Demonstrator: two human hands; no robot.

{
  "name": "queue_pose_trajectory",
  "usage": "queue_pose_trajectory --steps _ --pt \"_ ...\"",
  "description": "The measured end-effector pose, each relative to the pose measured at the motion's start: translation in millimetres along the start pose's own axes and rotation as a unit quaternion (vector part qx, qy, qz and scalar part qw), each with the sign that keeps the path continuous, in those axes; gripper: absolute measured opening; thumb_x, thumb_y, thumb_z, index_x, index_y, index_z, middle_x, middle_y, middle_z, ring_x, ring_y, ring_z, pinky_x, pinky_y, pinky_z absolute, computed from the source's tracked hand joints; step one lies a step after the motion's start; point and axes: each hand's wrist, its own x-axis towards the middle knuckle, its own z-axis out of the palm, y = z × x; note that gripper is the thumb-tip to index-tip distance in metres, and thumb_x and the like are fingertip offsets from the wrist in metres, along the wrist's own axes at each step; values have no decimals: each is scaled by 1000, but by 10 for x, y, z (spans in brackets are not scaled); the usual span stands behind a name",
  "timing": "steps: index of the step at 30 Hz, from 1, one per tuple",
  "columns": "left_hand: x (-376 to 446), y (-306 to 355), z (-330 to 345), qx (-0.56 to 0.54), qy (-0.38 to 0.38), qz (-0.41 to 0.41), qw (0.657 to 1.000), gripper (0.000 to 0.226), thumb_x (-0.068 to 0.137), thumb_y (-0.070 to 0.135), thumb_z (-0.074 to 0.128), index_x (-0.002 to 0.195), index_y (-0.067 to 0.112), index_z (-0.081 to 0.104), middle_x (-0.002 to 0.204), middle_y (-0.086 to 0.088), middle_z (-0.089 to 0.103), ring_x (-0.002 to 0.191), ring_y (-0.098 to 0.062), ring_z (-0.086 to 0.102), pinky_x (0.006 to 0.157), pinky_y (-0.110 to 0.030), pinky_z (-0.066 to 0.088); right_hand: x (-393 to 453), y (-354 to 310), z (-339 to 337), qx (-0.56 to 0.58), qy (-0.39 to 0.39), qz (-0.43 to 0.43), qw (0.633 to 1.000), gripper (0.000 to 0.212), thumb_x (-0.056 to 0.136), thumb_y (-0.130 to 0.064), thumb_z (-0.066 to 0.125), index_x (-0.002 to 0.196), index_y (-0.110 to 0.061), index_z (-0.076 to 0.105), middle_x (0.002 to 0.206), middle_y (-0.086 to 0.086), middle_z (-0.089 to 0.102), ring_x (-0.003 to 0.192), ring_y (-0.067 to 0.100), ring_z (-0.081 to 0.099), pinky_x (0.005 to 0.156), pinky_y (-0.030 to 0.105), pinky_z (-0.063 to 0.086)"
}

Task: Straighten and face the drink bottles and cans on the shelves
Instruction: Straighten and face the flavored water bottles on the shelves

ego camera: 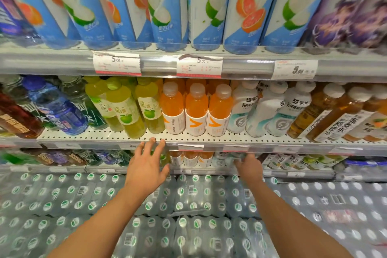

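Note:
My left hand (147, 165) is raised with fingers spread, its fingertips at the front edge of the middle shelf (188, 139), below the green apple drink bottles (127, 109). It holds nothing. My right hand (249, 166) reaches into the lower shelf and curls around a pale, clear bottle (231, 158) there; the grip is partly hidden under the shelf edge. On the middle shelf three orange drink bottles (196, 109) stand facing front, with white bottles (259, 111) to their right and amber tea bottles (326, 115) beyond.
Tall blue-and-white bottles (209, 6) fill the top shelf above price tags (199, 66). Blue and dark bottles (56, 107) lean at the middle shelf's left. Shrink-wrapped packs of water bottles (188, 205) are stacked in front, below my arms.

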Motion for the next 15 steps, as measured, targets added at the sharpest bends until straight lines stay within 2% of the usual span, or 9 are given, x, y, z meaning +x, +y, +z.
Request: queue_pose_trajectory --steps 1,3,5,8,10,12,15 --pt "2 4 -50 -9 -8 1 1000 80 94 59 49 161 30 17 163 -3 24 146 -33 25 111 -47 43 -81 18 -46 -4 -13 -20 1000 29 90 -26 71 105 -8 53 89 12 66 91 35 68 76 38 53" --pt "-25 21 -181 -42 0 3 999 74 95 53 50 159 28 23 160 -2 31 144 -29 32 111 -44 44 -291 77 -115 -13 -35 -76 996 36 90 -19 70 121 -13 52 84 7 66 84 30 66 71 35 51" --pt "-97 54 -339 -91 47 9 995 66 95 43 55 154 23 35 154 -1 42 137 -24 43 107 -41 47 -519 116 -200 -31 -62 -120 990 51 90 -19 66 137 -22 48 82 0 65 80 22 63 70 33 51" --pt "-199 77 -628 -129 132 37 982 54 94 33 60 145 17 49 144 -1 52 131 -22 51 103 -41 50 -792 42 -431 -51 -93 -143 984 48 93 -29 63 137 -36 45 92 -11 64 77 8 62 72 32 58" --pt "-214 70 -896 -135 183 55 972 47 95 31 59 140 16 56 139 0 57 128 -20 53 104 -41 49 -926 -130 -678 -75 -74 -194 975 41 96 -33 60 136 -37 48 96 -16 65 76 0 61 74 26 56" --pt "-197 65 -1223 -137 248 72 956 43 94 31 55 133 15 61 133 0 61 124 -18 55 101 -40 50 -1046 -411 -1006 -91 -27 -267 959 35 98 -33 57 132 -34 55 89 -19 66 71 -7 58 72 21 52" --pt "-206 110 -1763 -166 331 104 923 47 90 36 45 126 13 65 125 0 64 119 -19 55 97 -40 51 -1245 -939 -1574 -77 46 -356 930 30 97 -31 60 127 -33 63 92 -23 66 75 -5 61 75 20 53"
